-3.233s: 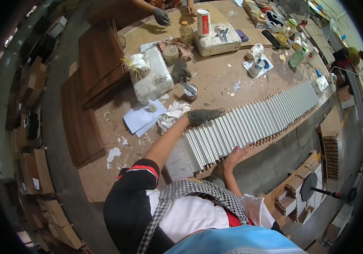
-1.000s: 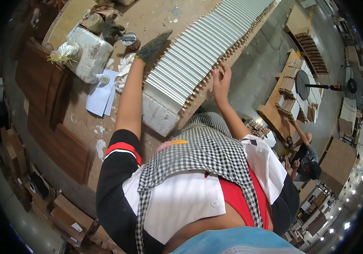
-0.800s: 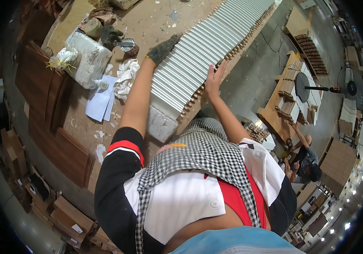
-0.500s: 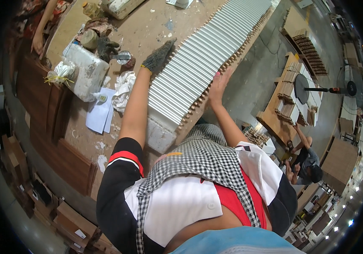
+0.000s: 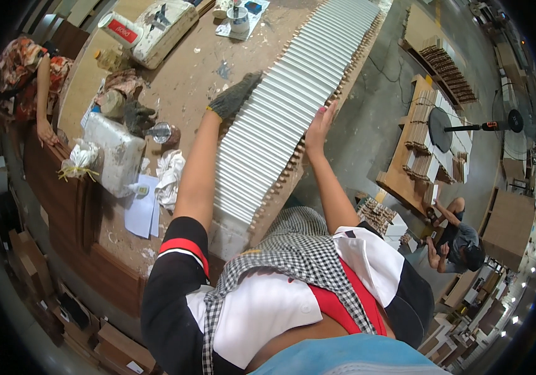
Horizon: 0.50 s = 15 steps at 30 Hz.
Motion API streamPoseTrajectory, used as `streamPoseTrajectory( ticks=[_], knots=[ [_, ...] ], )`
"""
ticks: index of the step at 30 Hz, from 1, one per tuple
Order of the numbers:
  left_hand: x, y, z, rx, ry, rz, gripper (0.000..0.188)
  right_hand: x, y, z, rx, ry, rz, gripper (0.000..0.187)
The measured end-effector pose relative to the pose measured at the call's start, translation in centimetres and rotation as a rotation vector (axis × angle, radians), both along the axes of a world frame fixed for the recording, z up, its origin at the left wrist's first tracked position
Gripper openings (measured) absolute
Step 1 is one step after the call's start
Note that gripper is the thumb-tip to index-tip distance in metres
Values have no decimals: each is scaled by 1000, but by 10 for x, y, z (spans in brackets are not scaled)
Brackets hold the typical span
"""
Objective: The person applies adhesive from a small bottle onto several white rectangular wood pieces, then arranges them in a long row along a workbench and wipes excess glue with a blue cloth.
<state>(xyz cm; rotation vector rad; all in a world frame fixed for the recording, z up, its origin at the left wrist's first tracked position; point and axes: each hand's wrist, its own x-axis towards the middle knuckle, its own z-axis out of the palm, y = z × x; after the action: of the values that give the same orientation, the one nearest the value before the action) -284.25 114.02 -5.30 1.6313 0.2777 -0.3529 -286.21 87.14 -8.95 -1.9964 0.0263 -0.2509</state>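
Observation:
A long row of narrow white slats point(image 5: 280, 109), packed side by side with pale wooden tips at their ends, runs diagonally over the table. Against its left edge lies my left hand point(image 5: 235, 95) in a dark knit glove, fingers stretched out along the slat ends. My bare right hand point(image 5: 319, 131) rests flat at the opposite edge, its fingers extended and touching the tips there. Under the near end of the row is a pale block point(image 5: 227, 240), partly hidden by my apron. The undersides of both hands are hidden.
Left on the worktable point(image 5: 208, 56) are a stained white block point(image 5: 118, 150), a clear cup point(image 5: 163, 132), a crumpled cloth point(image 5: 169, 178) and papers point(image 5: 141, 215). Another person's arm point(image 5: 43, 106) reaches in at left. At right stand a fan point(image 5: 441, 129), slat stacks point(image 5: 427, 144) and a crouching person point(image 5: 459, 244).
The view has shifted, bringing a paint pot and a tipped cup into sight at the far side. Both hands stay along the row's edges; the right hand's fingers lie closer together.

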Motion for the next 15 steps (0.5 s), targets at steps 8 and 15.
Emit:
streamPoseTrajectory(
  ticks=[8, 15],
  knots=[
    [50, -15, -16, 117, -297, -206, 65, 66, -19, 16, 68, 31, -33, 75],
    [76, -27, 32, 3, 177, -81, 65, 88, -37, 19, 125, -32, -72, 72]
  ],
)
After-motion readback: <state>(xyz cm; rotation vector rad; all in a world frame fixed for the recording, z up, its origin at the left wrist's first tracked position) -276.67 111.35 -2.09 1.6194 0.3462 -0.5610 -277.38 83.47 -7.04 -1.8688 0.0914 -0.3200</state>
